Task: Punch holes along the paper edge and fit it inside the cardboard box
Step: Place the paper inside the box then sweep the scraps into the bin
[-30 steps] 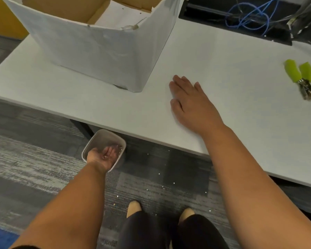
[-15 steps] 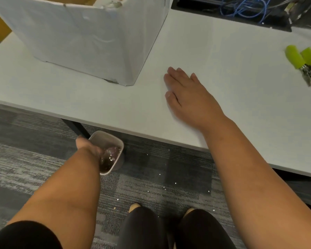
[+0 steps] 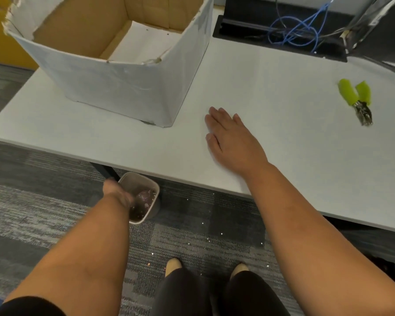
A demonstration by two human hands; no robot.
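Below the table edge, my left hand reaches into a small bin.
I can't tell its grip; right hand lies flat, fingers straight, on the table, beside the cardboard box holding paper.

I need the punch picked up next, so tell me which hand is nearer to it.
Right. The right hand lies flat on the table, left of the punch; the left hand is below the table at a small bin.

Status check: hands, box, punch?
Right hand flat on table. Left hand at floor bin, grip blurred. Paper inside box; punch idle.
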